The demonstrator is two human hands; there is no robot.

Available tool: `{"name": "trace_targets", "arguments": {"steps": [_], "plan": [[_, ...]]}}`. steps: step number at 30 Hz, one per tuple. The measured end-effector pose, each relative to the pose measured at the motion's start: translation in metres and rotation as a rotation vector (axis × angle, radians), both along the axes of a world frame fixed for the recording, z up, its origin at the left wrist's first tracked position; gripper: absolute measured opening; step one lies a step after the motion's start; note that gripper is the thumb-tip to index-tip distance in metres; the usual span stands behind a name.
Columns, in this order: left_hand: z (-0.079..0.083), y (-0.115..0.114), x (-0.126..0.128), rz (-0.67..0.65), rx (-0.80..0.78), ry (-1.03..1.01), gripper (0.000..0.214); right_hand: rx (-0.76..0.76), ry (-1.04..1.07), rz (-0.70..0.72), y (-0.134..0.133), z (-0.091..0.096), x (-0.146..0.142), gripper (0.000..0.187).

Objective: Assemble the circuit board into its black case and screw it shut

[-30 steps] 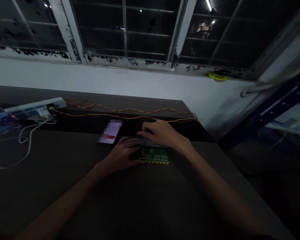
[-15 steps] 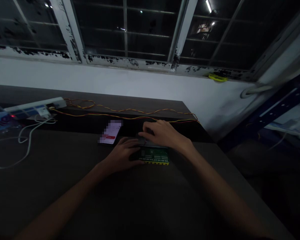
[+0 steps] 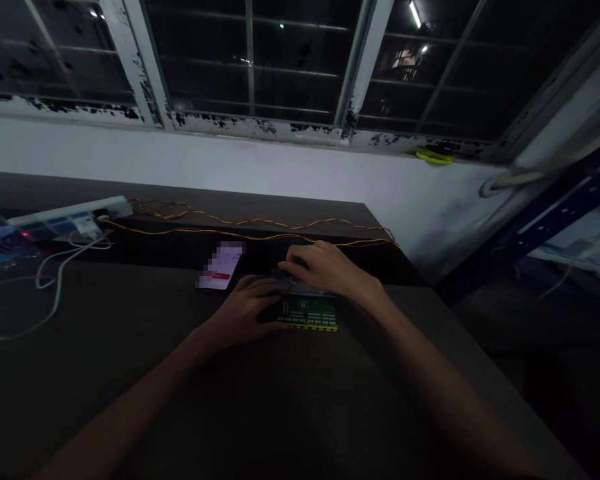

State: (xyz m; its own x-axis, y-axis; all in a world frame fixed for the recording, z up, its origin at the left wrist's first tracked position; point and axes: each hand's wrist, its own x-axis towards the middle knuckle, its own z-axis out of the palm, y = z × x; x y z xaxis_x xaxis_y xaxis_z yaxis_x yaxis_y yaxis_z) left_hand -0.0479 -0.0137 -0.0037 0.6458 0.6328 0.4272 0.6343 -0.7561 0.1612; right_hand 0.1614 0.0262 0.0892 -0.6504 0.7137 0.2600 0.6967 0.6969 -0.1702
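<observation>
A green circuit board with a yellow front edge lies on the dark table. My left hand rests against the board's left end, fingers curled on its edge. My right hand lies over the board's far side, fingers bent down onto a dark part there that I cannot make out. A phone with a lit screen lies just left of the hands.
A white power strip with a white cable sits at the far left. Twisted yellow-red wires run along the raised back ledge. A window spans the wall behind. The table's right edge drops off beside a blue frame.
</observation>
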Motion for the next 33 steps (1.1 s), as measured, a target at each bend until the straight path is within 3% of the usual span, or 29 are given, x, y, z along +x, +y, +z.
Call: {"name": "trace_targets", "arguments": {"steps": [13,22,27,33], "plan": [[0.002,-0.001,0.001,0.007,-0.015,-0.014,0.047,-0.052,-0.001,0.056,-0.006,0.006,-0.001,0.017],[0.001,0.000,0.001,0.001,-0.001,-0.010,0.045,-0.027,-0.029,0.009,-0.012,0.006,-0.002,0.030],[0.001,-0.001,0.001,-0.001,-0.001,-0.023,0.045,-0.031,-0.024,0.018,-0.007,0.006,-0.002,0.010],[0.001,0.000,0.001,-0.006,0.010,-0.051,0.043,-0.016,-0.044,-0.007,-0.011,0.006,-0.002,0.024]]}}
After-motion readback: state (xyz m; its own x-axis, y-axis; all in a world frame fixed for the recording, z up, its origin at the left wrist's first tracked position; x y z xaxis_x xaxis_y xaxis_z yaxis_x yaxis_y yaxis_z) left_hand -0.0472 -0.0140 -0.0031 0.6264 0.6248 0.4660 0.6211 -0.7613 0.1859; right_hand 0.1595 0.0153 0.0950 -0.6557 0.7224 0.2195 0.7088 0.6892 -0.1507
